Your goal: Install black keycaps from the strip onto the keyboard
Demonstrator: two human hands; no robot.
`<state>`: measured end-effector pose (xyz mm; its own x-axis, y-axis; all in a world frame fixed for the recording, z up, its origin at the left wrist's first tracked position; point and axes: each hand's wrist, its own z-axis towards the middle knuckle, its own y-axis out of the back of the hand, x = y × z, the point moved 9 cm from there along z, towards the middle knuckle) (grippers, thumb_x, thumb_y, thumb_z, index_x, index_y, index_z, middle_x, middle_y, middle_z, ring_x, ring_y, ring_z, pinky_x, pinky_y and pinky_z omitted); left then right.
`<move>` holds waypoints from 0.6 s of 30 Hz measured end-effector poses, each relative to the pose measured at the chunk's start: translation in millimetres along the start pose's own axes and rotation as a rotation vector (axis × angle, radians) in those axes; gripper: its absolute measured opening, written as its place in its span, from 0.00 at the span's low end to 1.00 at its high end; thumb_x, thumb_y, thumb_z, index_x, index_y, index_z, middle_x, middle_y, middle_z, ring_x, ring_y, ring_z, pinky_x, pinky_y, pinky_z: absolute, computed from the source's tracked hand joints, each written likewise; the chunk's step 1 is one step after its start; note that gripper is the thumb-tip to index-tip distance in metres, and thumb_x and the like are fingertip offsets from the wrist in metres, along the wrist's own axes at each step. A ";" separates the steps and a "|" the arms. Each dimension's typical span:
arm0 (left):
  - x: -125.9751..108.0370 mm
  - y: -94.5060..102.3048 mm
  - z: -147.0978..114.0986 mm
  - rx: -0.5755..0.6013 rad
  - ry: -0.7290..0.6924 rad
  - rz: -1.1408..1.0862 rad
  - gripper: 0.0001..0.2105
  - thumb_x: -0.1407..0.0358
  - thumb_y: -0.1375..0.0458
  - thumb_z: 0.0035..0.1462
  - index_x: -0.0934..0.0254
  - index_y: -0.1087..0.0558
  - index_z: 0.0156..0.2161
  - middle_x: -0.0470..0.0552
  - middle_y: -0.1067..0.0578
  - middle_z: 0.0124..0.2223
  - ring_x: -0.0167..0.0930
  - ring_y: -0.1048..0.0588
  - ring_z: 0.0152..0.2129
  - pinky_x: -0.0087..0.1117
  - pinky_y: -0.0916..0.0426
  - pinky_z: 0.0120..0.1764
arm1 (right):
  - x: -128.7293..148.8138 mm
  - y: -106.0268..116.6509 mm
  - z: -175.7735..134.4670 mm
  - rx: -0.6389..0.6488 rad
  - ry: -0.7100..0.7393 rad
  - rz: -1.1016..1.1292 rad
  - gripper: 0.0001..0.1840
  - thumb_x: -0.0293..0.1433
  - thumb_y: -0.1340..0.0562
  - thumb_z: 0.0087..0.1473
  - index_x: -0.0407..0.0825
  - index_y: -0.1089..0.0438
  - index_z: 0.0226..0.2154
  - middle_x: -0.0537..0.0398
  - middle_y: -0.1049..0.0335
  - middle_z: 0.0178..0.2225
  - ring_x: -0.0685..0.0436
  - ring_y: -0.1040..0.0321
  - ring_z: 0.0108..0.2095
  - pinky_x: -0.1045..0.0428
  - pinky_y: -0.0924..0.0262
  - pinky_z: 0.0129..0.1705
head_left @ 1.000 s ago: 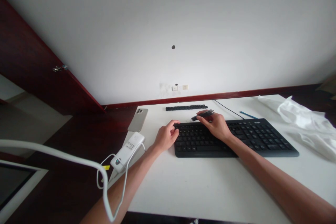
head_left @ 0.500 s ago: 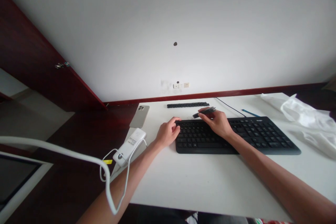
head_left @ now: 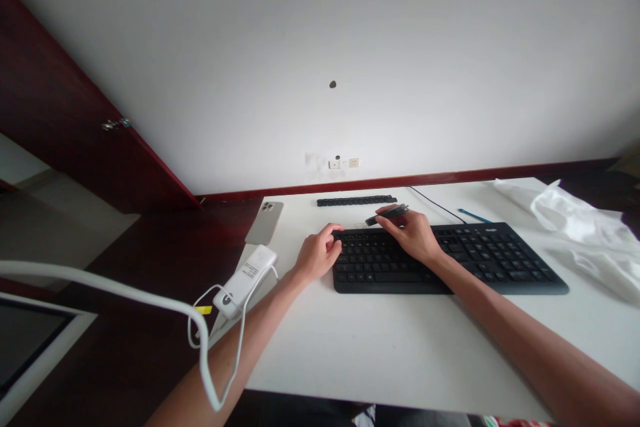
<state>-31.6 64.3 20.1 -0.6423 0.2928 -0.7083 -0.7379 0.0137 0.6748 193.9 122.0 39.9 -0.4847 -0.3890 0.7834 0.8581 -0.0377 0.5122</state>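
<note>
A phone (head_left: pixel 264 223) is lying near the far left corner of the bench (head_left: pixel 380 353). Further right, the left hand (head_left: pixel 319 255) is half curling at the far left corner of the black keyboard (head_left: pixel 483 253); whether it is gripping cannot be told. The keyboard is stretching rightward from that hand, long axis roughly along the bench's far edge. Above the keyboard's far side, the right hand (head_left: pixel 415 235) is pinching a small dark object (head_left: pixel 395 211), fingers nearly closed.
</note>
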 end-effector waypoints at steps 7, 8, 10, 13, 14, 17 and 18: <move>0.2 -0.5 0.7 -0.003 0.002 0.016 0.13 0.65 0.48 0.65 0.58 0.27 0.52 0.38 0.37 0.21 0.27 0.36 0.20 0.27 0.42 0.31 | 0.6 -0.2 -0.1 0.007 -0.003 -0.010 0.20 0.49 0.36 0.60 0.50 0.20 0.42 0.52 0.19 0.36 0.42 0.26 0.30 0.47 0.33 0.36; -0.3 -0.1 0.5 -0.003 0.006 0.032 0.12 0.65 0.48 0.65 0.58 0.26 0.50 0.38 0.37 0.21 0.27 0.36 0.20 0.27 0.43 0.31 | 0.8 -0.3 0.0 0.007 -0.002 -0.011 0.21 0.48 0.36 0.60 0.50 0.20 0.42 0.51 0.19 0.36 0.42 0.26 0.30 0.47 0.33 0.36; -3.5 1.6 -0.8 0.003 0.011 0.087 0.09 0.64 0.47 0.65 0.58 0.26 0.45 0.39 0.35 0.22 0.27 0.35 0.20 0.27 0.44 0.30 | 1.0 -0.1 0.0 0.003 -0.003 -0.009 0.21 0.49 0.35 0.60 0.49 0.20 0.42 0.51 0.19 0.36 0.41 0.26 0.30 0.47 0.32 0.36; -15.6 5.0 -4.9 0.050 -0.018 0.233 0.06 0.63 0.45 0.65 0.57 0.26 0.42 0.41 0.30 0.24 0.28 0.33 0.21 0.29 0.44 0.30 | 1.1 0.3 0.1 -0.005 -0.005 0.000 0.21 0.48 0.35 0.60 0.49 0.21 0.41 0.50 0.18 0.37 0.41 0.26 0.31 0.47 0.32 0.36; -20.5 6.5 -6.7 0.069 -0.035 0.283 0.06 0.62 0.44 0.65 0.56 0.26 0.43 0.41 0.29 0.25 0.28 0.32 0.21 0.29 0.44 0.30 | 1.3 0.4 0.1 -0.006 -0.004 0.005 0.21 0.48 0.36 0.60 0.49 0.21 0.41 0.50 0.18 0.38 0.40 0.25 0.31 0.47 0.32 0.37; -32.7 15.8 -11.4 0.076 -0.058 0.353 0.07 0.58 0.43 0.65 0.56 0.25 0.44 0.42 0.27 0.27 0.29 0.31 0.22 0.30 0.43 0.30 | 1.8 -0.4 0.6 0.000 0.004 -0.010 0.21 0.49 0.37 0.60 0.50 0.21 0.41 0.50 0.18 0.38 0.40 0.25 0.32 0.47 0.32 0.38; -37.3 19.9 -12.6 0.062 -0.065 0.346 0.08 0.58 0.43 0.65 0.56 0.25 0.43 0.43 0.27 0.27 0.29 0.31 0.23 0.30 0.42 0.31 | 1.6 -0.6 0.9 0.002 0.004 -0.023 0.21 0.49 0.37 0.60 0.50 0.21 0.41 0.50 0.18 0.37 0.40 0.26 0.32 0.47 0.32 0.37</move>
<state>-25.0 41.6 57.3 -0.8357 0.3508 -0.4225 -0.4640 -0.0396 0.8849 192.5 122.3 41.2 -0.5032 -0.3921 0.7701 0.8465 -0.0444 0.5306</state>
